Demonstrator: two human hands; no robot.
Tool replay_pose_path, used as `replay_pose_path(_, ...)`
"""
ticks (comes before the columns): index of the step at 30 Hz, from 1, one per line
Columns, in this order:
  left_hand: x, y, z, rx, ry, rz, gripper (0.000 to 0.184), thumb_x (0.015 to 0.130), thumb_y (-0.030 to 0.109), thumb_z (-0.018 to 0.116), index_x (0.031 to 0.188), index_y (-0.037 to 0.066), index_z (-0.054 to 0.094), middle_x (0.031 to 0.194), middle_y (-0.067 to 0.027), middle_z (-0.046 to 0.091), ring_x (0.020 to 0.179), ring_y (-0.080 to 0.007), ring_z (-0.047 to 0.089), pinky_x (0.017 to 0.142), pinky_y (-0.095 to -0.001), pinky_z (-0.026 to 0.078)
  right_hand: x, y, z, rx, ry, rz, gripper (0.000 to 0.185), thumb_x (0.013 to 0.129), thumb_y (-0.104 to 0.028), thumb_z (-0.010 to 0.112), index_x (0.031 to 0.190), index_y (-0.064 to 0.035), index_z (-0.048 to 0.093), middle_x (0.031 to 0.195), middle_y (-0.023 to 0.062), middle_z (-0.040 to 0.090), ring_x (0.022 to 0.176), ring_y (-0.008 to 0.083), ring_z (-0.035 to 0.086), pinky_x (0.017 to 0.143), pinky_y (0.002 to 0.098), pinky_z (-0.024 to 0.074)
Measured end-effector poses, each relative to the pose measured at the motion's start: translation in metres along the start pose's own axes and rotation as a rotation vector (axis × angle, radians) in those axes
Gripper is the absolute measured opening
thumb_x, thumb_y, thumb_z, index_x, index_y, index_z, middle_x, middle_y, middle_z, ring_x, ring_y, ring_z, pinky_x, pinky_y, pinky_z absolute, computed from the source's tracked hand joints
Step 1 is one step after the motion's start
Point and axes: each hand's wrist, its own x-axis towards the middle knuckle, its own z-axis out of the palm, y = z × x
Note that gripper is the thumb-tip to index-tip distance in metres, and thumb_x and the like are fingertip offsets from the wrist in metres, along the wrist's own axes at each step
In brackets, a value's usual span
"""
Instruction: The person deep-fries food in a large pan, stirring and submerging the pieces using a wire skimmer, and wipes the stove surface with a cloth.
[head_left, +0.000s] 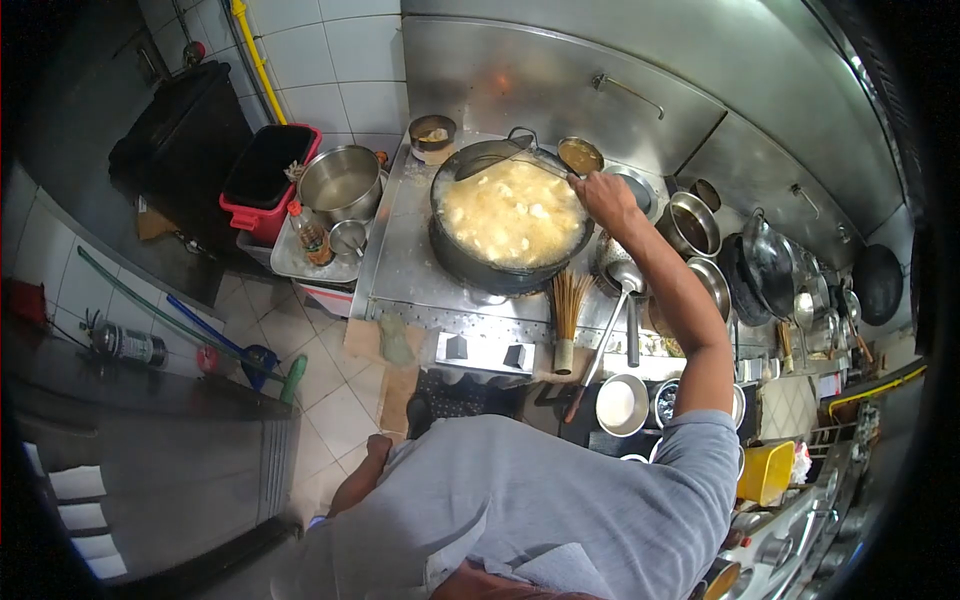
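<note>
Over the right rim of a large black wok [485, 277], my right hand [603, 197] is closed round the handle of a wire skimmer [490, 160]. The skimmer's dark round head lies at the wok's upper left side. Pale pieces [515, 210] float in bubbling, foamy yellow oil that fills the wok. My left hand [378, 447] hangs low beside my body, left of the grey shirt, small in view; its fingers cannot be made out.
A steel pot [341, 184], a sauce bottle [310, 236] and a red bin [268, 180] stand left of the stove. A bamboo brush [568, 310], a long-handled ladle [600, 350] and a white-filled pot [621, 405] lie nearer on the right. More pans line the right wall.
</note>
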Motion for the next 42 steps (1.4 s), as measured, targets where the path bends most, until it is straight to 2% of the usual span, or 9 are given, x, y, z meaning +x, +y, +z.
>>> replay_pose_path(3, -0.001, 0.004, -0.006, 0.199, -0.059, 0.166, 0.025, 0.074, 0.02, 0.055, 0.079, 0.001, 0.071, 0.089, -0.0209, 0.068, 0.087, -0.0337, 0.067, 0.078, -0.0428, 0.052, 0.006, 0.002, -0.006, -0.058, -0.005, -0.027, 0.018, 0.091, -0.015, 0.048, 0.093, -0.0071, 0.065, 0.069, 0.0116, 0.067, 0.065, 0.0272, 0.069, 0.053, 0.0378, 0.0539)
replay_pose_path(15, -0.005, 0.0, 0.004, -0.097, 0.052, -0.07, 0.027, 0.073, 0.021, 0.056, 0.077, -0.002, 0.07, 0.085, -0.0227, 0.068, 0.083, -0.0358, 0.067, 0.075, -0.0434, 0.052, 0.019, 0.028, 0.003, 0.031, -0.126, 0.046, 0.019, 0.085, -0.013, 0.053, 0.085, -0.0103, 0.072, 0.085, 0.0123, 0.071, 0.078, 0.0273, 0.07, 0.066, 0.037, 0.0566)
replay_pose_path(17, -0.009, -0.004, 0.001, 0.054, 0.065, 0.201, 0.025, 0.071, 0.02, 0.058, 0.075, -0.003, 0.069, 0.081, -0.0236, 0.067, 0.079, -0.0362, 0.067, 0.072, -0.0439, 0.052, 0.015, 0.034, 0.006, 0.025, -0.131, 0.038, 0.017, 0.083, -0.011, 0.053, 0.087, -0.0089, 0.07, 0.081, 0.0132, 0.07, 0.074, 0.0292, 0.07, 0.065, 0.0388, 0.0561)
replay_pose_path(18, -0.01, -0.002, 0.002, 0.056, 0.063, 0.204, 0.025, 0.071, 0.02, 0.058, 0.075, -0.003, 0.069, 0.081, -0.0236, 0.067, 0.079, -0.0362, 0.067, 0.072, -0.0439, 0.052, 0.013, 0.037, 0.007, 0.02, -0.136, 0.029, 0.016, 0.082, -0.008, 0.054, 0.09, -0.0076, 0.068, 0.076, 0.0141, 0.068, 0.071, 0.031, 0.069, 0.064, 0.0407, 0.0557)
replay_pose_path(20, -0.022, 0.015, -0.01, -0.104, 0.09, -0.089, 0.024, 0.07, 0.019, 0.059, 0.073, -0.003, 0.068, 0.077, -0.0236, 0.067, 0.077, -0.0358, 0.067, 0.07, -0.0438, 0.052, 0.005, 0.038, -0.002, 0.025, -0.153, 0.046, 0.016, 0.082, -0.009, 0.054, 0.089, -0.0066, 0.068, 0.077, 0.0153, 0.068, 0.071, 0.0324, 0.068, 0.064, 0.0415, 0.0555)
replay_pose_path(25, -0.012, 0.004, -0.005, -0.109, 0.035, 0.038, 0.025, 0.071, 0.02, 0.059, 0.072, -0.003, 0.068, 0.077, -0.0229, 0.067, 0.077, -0.0347, 0.067, 0.071, -0.0435, 0.052, -0.009, 0.054, -0.007, 0.084, -0.219, 0.075, 0.016, 0.081, -0.01, 0.054, 0.086, -0.003, 0.067, 0.08, 0.0187, 0.068, 0.075, 0.0356, 0.067, 0.067, 0.0437, 0.0551)
replay_pose_path(31, 0.004, 0.005, -0.007, 0.127, -0.044, 0.168, 0.027, 0.076, 0.022, 0.054, 0.075, -0.001, 0.07, 0.085, -0.0205, 0.068, 0.08, -0.0341, 0.067, 0.072, -0.0434, 0.052, -0.038, 0.062, -0.034, 0.128, -0.327, 0.154, 0.023, 0.081, -0.006, 0.052, 0.098, -0.0044, 0.067, 0.09, 0.0194, 0.068, 0.084, 0.0364, 0.067, 0.072, 0.0454, 0.0544)
replay_pose_path(33, 0.008, 0.006, -0.007, 0.162, -0.02, 0.218, 0.028, 0.077, 0.022, 0.053, 0.076, 0.0, 0.07, 0.087, -0.0196, 0.069, 0.081, -0.0337, 0.067, 0.073, -0.0431, 0.052, -0.048, 0.069, -0.029, 0.109, -0.373, 0.165, 0.032, 0.081, -0.003, 0.051, 0.108, -0.0103, 0.068, 0.093, 0.019, 0.068, 0.088, 0.0361, 0.066, 0.074, 0.0458, 0.0542)
replay_pose_path(42, 0.02, 0.024, -0.021, 0.293, -0.051, 0.297, 0.029, 0.081, 0.021, 0.05, 0.078, 0.002, 0.071, 0.085, -0.0196, 0.069, 0.085, -0.0317, 0.068, 0.073, -0.0424, 0.052, -0.107, 0.06, -0.066, 0.098, -0.431, 0.226, 0.046, 0.081, 0.001, 0.047, 0.121, -0.016, 0.063, 0.093, 0.0199, 0.067, 0.087, 0.0361, 0.066, 0.077, 0.0453, 0.0533)
